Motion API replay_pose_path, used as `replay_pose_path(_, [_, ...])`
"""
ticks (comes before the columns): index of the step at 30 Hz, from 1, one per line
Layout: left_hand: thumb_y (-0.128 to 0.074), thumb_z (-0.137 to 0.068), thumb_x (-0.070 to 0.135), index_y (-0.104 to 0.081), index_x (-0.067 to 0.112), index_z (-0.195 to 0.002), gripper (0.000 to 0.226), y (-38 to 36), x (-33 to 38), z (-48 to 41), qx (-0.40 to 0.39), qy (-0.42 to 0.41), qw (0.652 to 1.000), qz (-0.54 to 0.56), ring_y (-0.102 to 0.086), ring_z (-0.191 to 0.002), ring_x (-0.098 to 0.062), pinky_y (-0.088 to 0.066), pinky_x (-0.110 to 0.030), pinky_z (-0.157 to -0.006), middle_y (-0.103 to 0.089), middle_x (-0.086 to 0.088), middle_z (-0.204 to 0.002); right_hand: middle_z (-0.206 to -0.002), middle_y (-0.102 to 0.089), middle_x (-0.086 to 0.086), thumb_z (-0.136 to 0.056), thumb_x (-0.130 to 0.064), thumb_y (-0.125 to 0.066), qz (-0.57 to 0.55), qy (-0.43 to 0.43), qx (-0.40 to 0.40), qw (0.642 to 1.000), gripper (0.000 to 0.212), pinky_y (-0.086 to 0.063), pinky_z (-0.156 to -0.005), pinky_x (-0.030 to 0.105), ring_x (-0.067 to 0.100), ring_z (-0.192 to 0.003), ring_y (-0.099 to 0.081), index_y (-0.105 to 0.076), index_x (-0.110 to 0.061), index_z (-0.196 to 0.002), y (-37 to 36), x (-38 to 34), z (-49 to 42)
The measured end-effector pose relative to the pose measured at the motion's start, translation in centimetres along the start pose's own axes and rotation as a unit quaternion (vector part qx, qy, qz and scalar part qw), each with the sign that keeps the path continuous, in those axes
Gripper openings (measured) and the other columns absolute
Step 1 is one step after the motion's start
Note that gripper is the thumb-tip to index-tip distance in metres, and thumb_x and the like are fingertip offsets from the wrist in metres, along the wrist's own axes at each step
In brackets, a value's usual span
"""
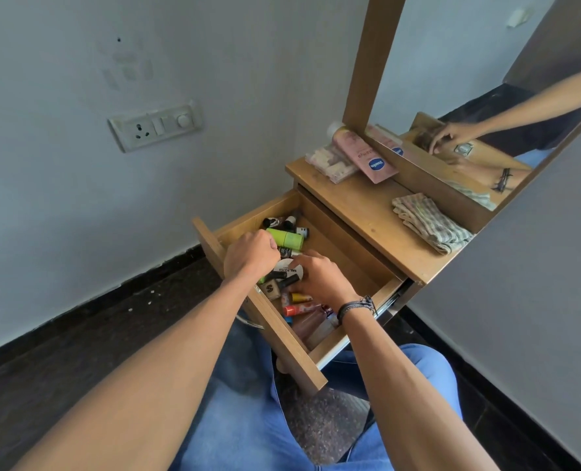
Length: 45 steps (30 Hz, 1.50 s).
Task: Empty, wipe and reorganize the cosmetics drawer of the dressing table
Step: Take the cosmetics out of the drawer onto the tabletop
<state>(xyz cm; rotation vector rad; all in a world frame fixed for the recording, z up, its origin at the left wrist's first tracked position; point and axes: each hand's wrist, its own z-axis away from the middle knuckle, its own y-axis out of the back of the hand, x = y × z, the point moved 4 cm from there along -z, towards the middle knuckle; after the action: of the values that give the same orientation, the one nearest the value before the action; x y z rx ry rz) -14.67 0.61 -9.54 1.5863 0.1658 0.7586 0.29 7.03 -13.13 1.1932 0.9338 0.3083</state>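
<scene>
Two hands are in the open drawer [345, 266]. Right hand [321, 280] curls its fingers over a white tub [286, 266] among the cosmetics; left hand [250, 254], at its ten o'clock, is fisted against a green tube [290, 240]. Neither grip shows. A folded cloth [430, 223] lies at the drawer's two o'clock.
</scene>
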Motion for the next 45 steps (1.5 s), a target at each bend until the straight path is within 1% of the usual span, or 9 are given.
replay_pose_path(4, [-0.057, -0.099, 0.025, -0.069, 0.026, -0.106, 0.013, -0.1, 0.1, 0.0, -0.003, -0.003, 1.000, 0.002, -0.060, -0.063, -0.004, -0.040, -0.021, -0.047, -0.068, 0.011, -0.090, -0.117, -0.061, -0.004, -0.080, -0.038, -0.081, 0.025, -0.005, 0.024, 0.999, 0.040, -0.057, -0.080, 0.034, 0.018, -0.102, -0.060, -0.066, -0.030, -0.116, 1.0, 0.6, 0.9])
replay_pose_path(8, [-0.057, -0.099, 0.026, -0.068, 0.027, -0.107, 0.014, -0.1, 0.2, -0.1, -0.001, -0.008, 1.000, 0.003, -0.060, -0.066, -0.004, -0.039, -0.021, -0.047, -0.068, 0.011, -0.093, -0.111, -0.061, -0.003, -0.078, -0.041, -0.081, 0.058, -0.023, 0.086, 0.994, 0.043, -0.046, -0.068, 0.028, 0.017, -0.099, -0.057, -0.067, -0.028, -0.116, 3.1, 1.7, 2.0])
replay_pose_path(13, [-0.059, -0.098, 0.026, -0.069, 0.028, -0.106, 0.012, -0.4, 0.0, -0.3, -0.002, -0.005, 1.000, 0.003, -0.057, -0.062, -0.002, -0.038, -0.020, -0.045, -0.066, 0.012, -0.088, -0.110, -0.057, -0.004, -0.077, -0.047, -0.076, 0.075, -0.063, 0.140, 0.985, 0.042, -0.041, -0.064, 0.027, 0.015, -0.093, -0.055, -0.065, -0.030, -0.113, 5.8, 2.4, 3.5])
replay_pose_path(19, [-0.063, -0.097, 0.030, -0.069, 0.030, -0.108, 0.013, -0.7, -0.1, -0.6, 0.000, -0.003, 1.000, 0.011, -0.056, -0.060, -0.001, -0.039, -0.020, -0.043, -0.062, 0.014, -0.084, -0.106, -0.062, -0.004, -0.074, -0.047, -0.077, -0.090, -0.058, 0.254, 0.961, 0.038, -0.054, -0.069, 0.029, 0.014, -0.088, -0.063, -0.068, -0.027, -0.105, 11.1, 2.0, 3.8])
replay_pose_path(24, [-0.063, -0.096, 0.031, -0.068, 0.031, -0.107, 0.012, -0.8, -0.1, -0.6, 0.001, 0.002, 1.000, 0.017, -0.056, -0.063, -0.002, -0.039, -0.020, -0.046, -0.062, 0.015, -0.087, -0.102, -0.061, -0.002, -0.073, -0.044, -0.072, -0.146, -0.125, 0.332, 0.923, 0.033, -0.043, -0.073, 0.030, 0.016, -0.092, -0.059, -0.067, -0.026, -0.100, 14.2, 3.3, 2.3])
replay_pose_path(32, [-0.063, -0.096, 0.029, -0.067, 0.031, -0.108, 0.013, -0.9, -0.1, -0.7, -0.001, 0.006, 1.000, 0.010, -0.060, -0.067, -0.006, -0.045, -0.021, -0.048, -0.061, 0.014, -0.088, -0.118, -0.054, 0.010, -0.081, -0.025, -0.070, -0.106, -0.206, 0.317, 0.920, 0.033, -0.036, -0.083, 0.033, 0.033, -0.104, -0.056, -0.062, -0.018, -0.112, 13.4, 4.8, -0.1])
replay_pose_path(36, [-0.062, -0.097, 0.029, -0.067, 0.031, -0.108, 0.013, -1.0, -0.2, -0.9, -0.005, 0.004, 1.000, 0.010, -0.064, -0.072, -0.008, -0.052, -0.024, -0.053, -0.069, 0.011, -0.097, -0.123, -0.044, 0.008, -0.081, -0.016, -0.069, -0.099, -0.207, 0.340, 0.912, 0.032, -0.034, -0.083, 0.030, 0.031, -0.109, -0.053, -0.059, -0.017, -0.111, 12.4, 4.9, 0.1])
replay_pose_path(40, [-0.062, -0.096, 0.029, -0.067, 0.031, -0.108, 0.013, -0.9, -0.2, -1.0, -0.010, -0.001, 1.000, 0.014, -0.065, -0.074, -0.009, -0.046, -0.022, -0.051, -0.070, 0.010, -0.100, -0.112, -0.048, 0.007, -0.087, -0.019, -0.060, -0.083, -0.188, 0.335, 0.919, 0.014, -0.029, -0.087, 0.027, 0.029, -0.110, -0.046, -0.065, -0.010, -0.098, 11.8, 5.3, 0.1])
replay_pose_path(45, [-0.064, -0.095, 0.030, -0.066, 0.031, -0.108, 0.013, -0.9, -0.2, -1.0, -0.003, -0.004, 1.000, 0.020, -0.060, -0.070, -0.005, -0.037, -0.020, -0.046, -0.067, 0.014, -0.094, -0.119, -0.059, 0.010, -0.093, -0.023, -0.057, -0.040, -0.180, 0.323, 0.928, 0.030, -0.038, -0.090, 0.033, 0.028, -0.112, -0.046, -0.074, -0.007, -0.112, 11.6, 5.2, -0.1])
